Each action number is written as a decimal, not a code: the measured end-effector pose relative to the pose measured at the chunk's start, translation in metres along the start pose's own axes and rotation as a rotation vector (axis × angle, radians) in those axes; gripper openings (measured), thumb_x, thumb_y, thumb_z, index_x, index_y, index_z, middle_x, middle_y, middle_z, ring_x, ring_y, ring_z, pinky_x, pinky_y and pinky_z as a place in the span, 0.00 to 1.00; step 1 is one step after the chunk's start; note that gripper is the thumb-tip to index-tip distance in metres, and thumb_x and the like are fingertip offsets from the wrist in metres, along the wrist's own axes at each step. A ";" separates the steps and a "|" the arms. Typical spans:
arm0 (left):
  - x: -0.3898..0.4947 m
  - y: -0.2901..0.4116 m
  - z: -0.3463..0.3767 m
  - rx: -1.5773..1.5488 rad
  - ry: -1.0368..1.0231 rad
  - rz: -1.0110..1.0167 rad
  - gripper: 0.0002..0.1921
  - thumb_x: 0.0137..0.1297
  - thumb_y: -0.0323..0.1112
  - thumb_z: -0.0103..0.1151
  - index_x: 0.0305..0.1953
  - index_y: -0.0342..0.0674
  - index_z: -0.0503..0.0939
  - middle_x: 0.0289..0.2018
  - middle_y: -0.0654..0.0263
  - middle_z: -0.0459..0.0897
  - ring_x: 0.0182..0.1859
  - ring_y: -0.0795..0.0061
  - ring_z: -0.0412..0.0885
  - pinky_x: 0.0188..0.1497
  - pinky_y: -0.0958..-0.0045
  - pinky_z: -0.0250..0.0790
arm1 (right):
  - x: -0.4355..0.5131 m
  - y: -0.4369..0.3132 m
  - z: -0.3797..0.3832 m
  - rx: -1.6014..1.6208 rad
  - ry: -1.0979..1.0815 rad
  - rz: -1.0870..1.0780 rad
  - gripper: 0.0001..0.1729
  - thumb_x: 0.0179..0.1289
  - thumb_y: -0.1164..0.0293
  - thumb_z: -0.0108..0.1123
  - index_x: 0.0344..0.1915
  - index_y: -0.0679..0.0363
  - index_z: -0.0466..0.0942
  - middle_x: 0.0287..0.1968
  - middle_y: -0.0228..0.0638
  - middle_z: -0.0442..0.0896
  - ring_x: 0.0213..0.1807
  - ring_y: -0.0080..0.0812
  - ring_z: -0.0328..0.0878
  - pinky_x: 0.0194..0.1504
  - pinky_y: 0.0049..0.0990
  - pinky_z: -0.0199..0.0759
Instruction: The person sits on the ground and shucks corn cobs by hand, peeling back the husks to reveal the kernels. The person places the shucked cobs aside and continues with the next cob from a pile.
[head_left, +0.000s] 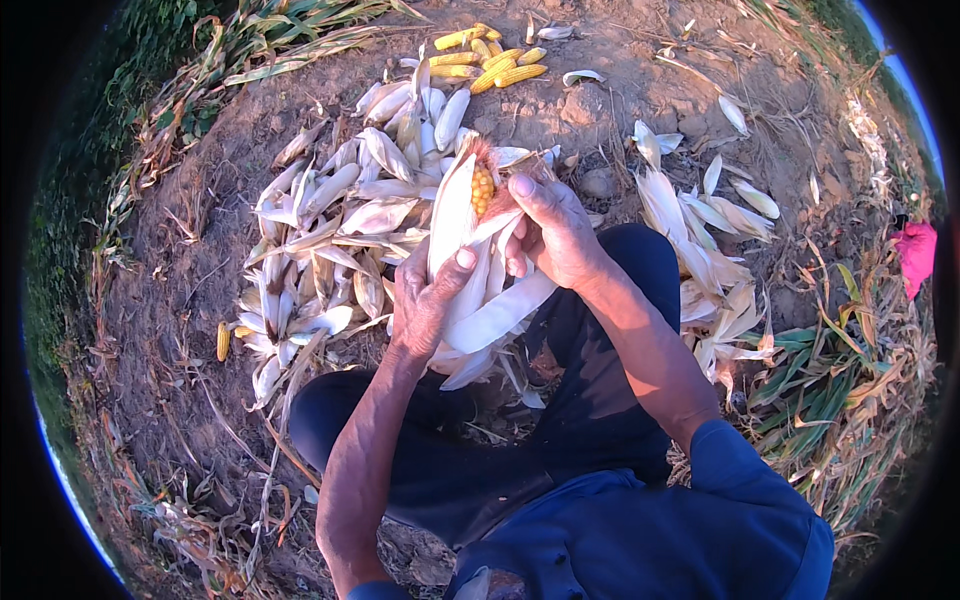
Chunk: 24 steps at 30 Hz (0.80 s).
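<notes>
An ear of corn (482, 189) shows yellow kernels near its tip, with reddish-brown silk around it. Its pale husk (452, 217) still wraps the left side and the lower part. My left hand (429, 296) grips the husked ear low down, thumb across the front. Pinched between the thumb and fingers of my right hand (555, 229) is a strip of husk pulled away on the right side. One long loose husk leaf (502, 315) hangs below my hands. The lower end of the ear is hidden by husk and my left hand.
A heap of unhusked ears (360, 202) lies ahead and to the left. Beyond it sits a pile of bare yellow cobs (487, 60). Discarded husks (667, 202) are strewn to the right, near green and dry stalks (817, 375). Something pink (913, 255) shows at the far right.
</notes>
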<state>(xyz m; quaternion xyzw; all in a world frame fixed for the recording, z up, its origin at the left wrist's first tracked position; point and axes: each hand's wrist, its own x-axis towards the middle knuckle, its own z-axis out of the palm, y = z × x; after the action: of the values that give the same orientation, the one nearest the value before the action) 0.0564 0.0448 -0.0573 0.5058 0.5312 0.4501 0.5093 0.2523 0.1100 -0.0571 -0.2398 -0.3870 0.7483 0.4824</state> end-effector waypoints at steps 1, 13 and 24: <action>0.000 0.001 -0.001 0.086 0.025 0.014 0.39 0.65 0.64 0.69 0.57 0.28 0.80 0.44 0.53 0.88 0.46 0.69 0.83 0.52 0.64 0.76 | 0.001 -0.001 -0.001 -0.066 -0.010 0.018 0.30 0.73 0.44 0.65 0.43 0.65 0.79 0.23 0.34 0.79 0.17 0.28 0.79 0.17 0.25 0.74; 0.000 -0.007 -0.001 0.088 0.054 0.098 0.42 0.65 0.70 0.65 0.59 0.31 0.80 0.44 0.57 0.87 0.46 0.70 0.82 0.52 0.63 0.74 | 0.002 0.005 0.002 -0.157 -0.082 -0.038 0.29 0.77 0.52 0.63 0.57 0.67 0.74 0.30 0.38 0.81 0.24 0.26 0.83 0.17 0.22 0.75; 0.000 -0.017 0.011 -0.222 -0.001 -0.012 0.35 0.76 0.63 0.57 0.61 0.31 0.78 0.45 0.60 0.86 0.44 0.76 0.81 0.48 0.70 0.74 | -0.006 0.014 0.001 -0.099 -0.060 -0.037 0.24 0.74 0.56 0.63 0.55 0.67 0.76 0.27 0.33 0.76 0.22 0.27 0.79 0.19 0.25 0.74</action>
<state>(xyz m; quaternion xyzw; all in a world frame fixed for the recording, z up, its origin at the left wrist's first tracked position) 0.0658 0.0432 -0.0755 0.4433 0.4807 0.5030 0.5652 0.2463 0.1006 -0.0678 -0.2338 -0.4421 0.7261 0.4719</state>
